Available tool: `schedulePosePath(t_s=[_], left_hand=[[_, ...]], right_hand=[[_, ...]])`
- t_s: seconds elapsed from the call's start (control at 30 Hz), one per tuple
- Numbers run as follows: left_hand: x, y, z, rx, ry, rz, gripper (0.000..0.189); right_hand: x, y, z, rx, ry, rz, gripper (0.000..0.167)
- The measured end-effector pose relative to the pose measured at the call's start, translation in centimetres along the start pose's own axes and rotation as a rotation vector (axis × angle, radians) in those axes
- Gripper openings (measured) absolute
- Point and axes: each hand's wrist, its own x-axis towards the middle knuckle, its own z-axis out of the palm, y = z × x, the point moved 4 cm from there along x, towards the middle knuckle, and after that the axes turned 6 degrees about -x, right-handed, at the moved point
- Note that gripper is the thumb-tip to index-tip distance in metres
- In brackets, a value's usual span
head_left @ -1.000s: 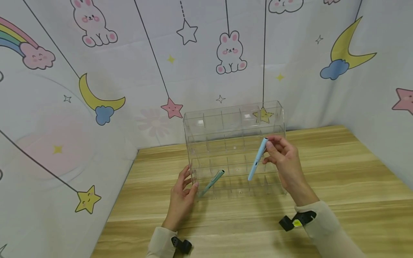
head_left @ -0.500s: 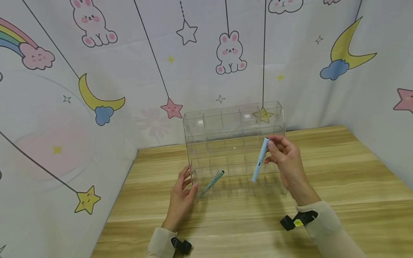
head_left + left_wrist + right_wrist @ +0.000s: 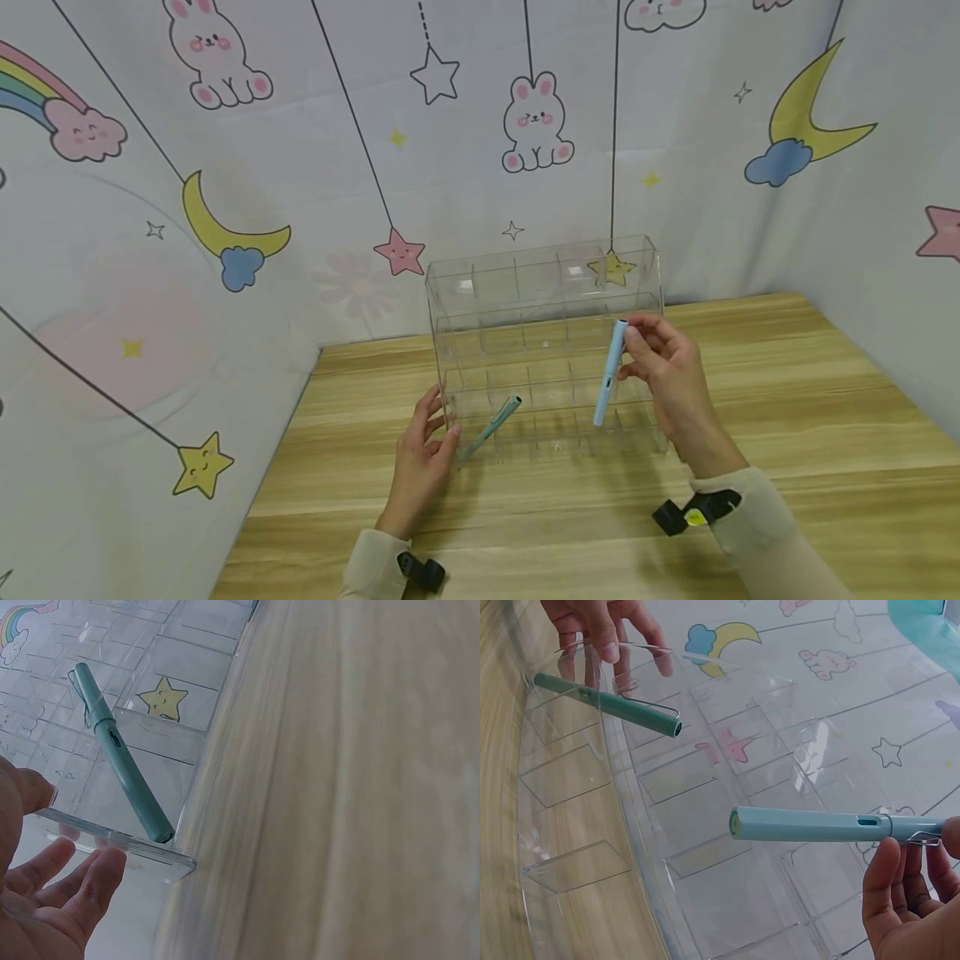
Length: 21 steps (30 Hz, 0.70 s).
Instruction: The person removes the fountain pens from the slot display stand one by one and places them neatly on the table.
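Observation:
A clear, many-compartment organizer (image 3: 553, 410) stands on the table. My left hand (image 3: 422, 462) grips its left side wall, the thumb on the inner side and several fingers outside, as the left wrist view shows. A green pen (image 3: 124, 761) with a wire clip leans in the bottom left compartment, its clip end sticking out toward the front. My right hand (image 3: 667, 367) pinches a light blue pen (image 3: 611, 375) near its clip end, in front of the organizer's right part. That pen is tilted, lower end down and left, and in the right wrist view it looks apart from the organizer.
The wood-grain table (image 3: 787, 400) extends to both sides and in front of the organizer. Behind it hangs a white cloth (image 3: 465, 183) printed with bunnies, stars and moons. A black wrist camera (image 3: 423, 572) sits on the left cuff, another (image 3: 690, 512) on the right.
My right hand has shifted slightly right. The light blue pen's lower end has swung right and a little down, so it stands steeper. The left hand, organizer and green pen look unmoved.

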Motion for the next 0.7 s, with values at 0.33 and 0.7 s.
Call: schedulePosePath(t_s=[0.33,0.7], left_hand=[[0.00,0.14,-0.07,0.006,-0.002,-0.001,0.071],[-0.14,0.06,-0.03,0.010,-0.005,-0.009,0.071]], right_hand=[[0.07,0.00,-0.28,0.008,-0.008,-0.014,0.010],[0.04,-0.04,-0.48,0.012,-0.012,-0.022,0.013]])
